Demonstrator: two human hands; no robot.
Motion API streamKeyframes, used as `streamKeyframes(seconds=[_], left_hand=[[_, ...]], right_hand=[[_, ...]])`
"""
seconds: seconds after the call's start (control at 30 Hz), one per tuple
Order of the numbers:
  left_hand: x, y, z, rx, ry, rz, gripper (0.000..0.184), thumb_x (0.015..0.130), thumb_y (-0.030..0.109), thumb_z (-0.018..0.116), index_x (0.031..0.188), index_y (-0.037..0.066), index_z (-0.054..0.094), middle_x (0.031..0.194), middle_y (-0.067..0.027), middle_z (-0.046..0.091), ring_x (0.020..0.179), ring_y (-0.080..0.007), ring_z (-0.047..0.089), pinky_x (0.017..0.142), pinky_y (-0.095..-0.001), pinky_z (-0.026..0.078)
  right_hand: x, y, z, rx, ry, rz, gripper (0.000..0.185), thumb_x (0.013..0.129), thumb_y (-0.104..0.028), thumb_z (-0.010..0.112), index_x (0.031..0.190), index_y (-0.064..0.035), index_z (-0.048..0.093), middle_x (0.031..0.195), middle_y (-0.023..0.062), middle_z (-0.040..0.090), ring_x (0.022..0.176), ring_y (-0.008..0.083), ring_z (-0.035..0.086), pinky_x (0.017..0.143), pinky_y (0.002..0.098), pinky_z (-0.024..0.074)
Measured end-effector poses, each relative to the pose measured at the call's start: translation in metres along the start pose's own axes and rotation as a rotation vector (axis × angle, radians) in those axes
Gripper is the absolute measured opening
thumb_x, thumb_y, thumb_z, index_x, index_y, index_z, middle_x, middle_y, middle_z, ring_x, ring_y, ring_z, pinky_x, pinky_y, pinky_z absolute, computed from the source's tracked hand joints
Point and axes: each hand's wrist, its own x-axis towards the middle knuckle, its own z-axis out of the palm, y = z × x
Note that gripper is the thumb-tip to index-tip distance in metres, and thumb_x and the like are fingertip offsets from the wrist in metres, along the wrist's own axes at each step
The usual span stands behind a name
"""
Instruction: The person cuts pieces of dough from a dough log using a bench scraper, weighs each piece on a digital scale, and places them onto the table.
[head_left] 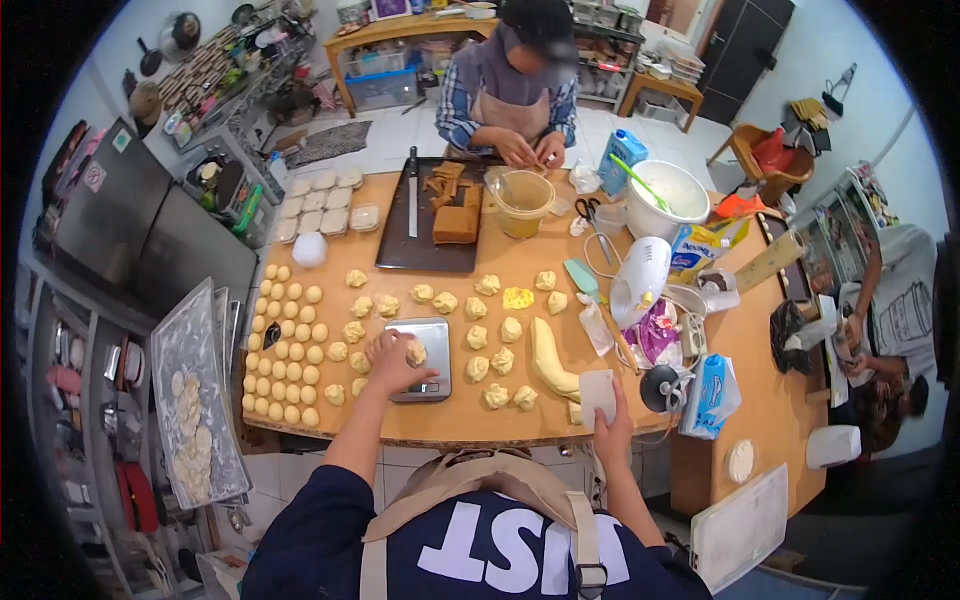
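My left hand (392, 364) is over the digital kitchen scale (433, 335), its fingers closed around a rough dough piece (416, 351). In my right hand (614, 428) is a white dough scraper (598, 393), gripped upright near the table's front edge. Just left of the scraper lies a long curved roll of dough (548, 358), with a small cut piece (575, 412) at its lower end. Rough dough lumps (477, 368) are spread on both sides of the scale. Smooth round dough balls (283, 370) stand in rows at the left.
Across the table (400, 425), a person (510, 90) works with both hands beside a dark tray (395, 215) holding a knife and brown cake. A tub (522, 205), white bowl (668, 195), hand mixer (642, 278) and blue carton (708, 395) crowd the right side.
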Motion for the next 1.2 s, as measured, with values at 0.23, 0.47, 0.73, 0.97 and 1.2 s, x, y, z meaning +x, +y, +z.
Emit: streamKeyframes(seconds=[0.23, 0.47, 0.73, 0.97, 1.2], left_hand=[[0.000, 0.041, 0.011, -0.160, 0.273, 0.097, 0.070, 0.067, 0.049, 0.078, 0.124, 0.016, 0.054, 0.128, -0.0136, 0.043, 0.124, -0.0323, 0.038, 0.105, -0.0504, 0.026], [-0.058, 0.169, 0.067, -0.200, -0.410, 0.855, 0.055, 0.076, 0.037, 0.073, 0.125, 0.016, 0.060, 0.136, -0.0166, 0.046, 0.128, -0.0335, 0.040, 0.103, -0.0487, 0.034], [-0.073, 0.214, 0.124, -0.073, -0.320, 0.896, 0.035, 0.079, 0.029, 0.065, 0.107, 0.010, 0.062, 0.115, -0.0135, 0.053, 0.116, -0.0307, 0.048, 0.093, -0.0444, 0.041], [-0.071, 0.218, 0.162, -0.249, -0.109, 0.826, 0.017, 0.077, 0.011, 0.060, 0.093, 0.005, 0.057, 0.094, -0.0121, 0.056, 0.094, -0.0314, 0.057, 0.081, -0.0405, 0.047], [-0.071, 0.198, 0.130, -0.654, -0.030, 0.562, 0.021, 0.086, 0.015, 0.062, 0.103, 0.005, 0.058, 0.094, -0.0134, 0.060, 0.088, -0.0312, 0.059, 0.079, -0.0401, 0.048]], right_hand=[[-0.009, 0.012, -0.026, -0.348, -0.202, -0.031, 0.060, 0.080, 0.003, 0.058, 0.134, -0.0234, 0.054, 0.106, 0.0130, 0.066, 0.092, 0.0346, 0.065, 0.079, 0.0412, 0.0511], [-0.008, 0.022, -0.020, -0.491, -0.295, -0.253, 0.054, 0.081, 0.001, 0.058, 0.130, -0.0221, 0.058, 0.090, 0.0092, 0.065, 0.080, 0.0287, 0.064, 0.068, 0.0394, 0.0512], [0.006, 0.029, -0.013, -0.488, -0.326, -0.338, 0.055, 0.081, -0.001, 0.058, 0.132, -0.0227, 0.056, 0.090, 0.0094, 0.062, 0.078, 0.0304, 0.063, 0.067, 0.0412, 0.0510], [0.009, 0.043, -0.003, -0.315, -0.428, -0.140, 0.060, 0.079, 0.000, 0.065, 0.135, -0.0206, 0.053, 0.102, 0.0147, 0.063, 0.090, 0.0349, 0.063, 0.079, 0.0416, 0.0503], [0.013, 0.032, -0.014, 0.129, -0.136, -0.004, 0.060, 0.080, 0.007, 0.061, 0.137, -0.0050, 0.048, 0.132, 0.0182, 0.055, 0.121, 0.0288, 0.055, 0.098, 0.0359, 0.0435]])
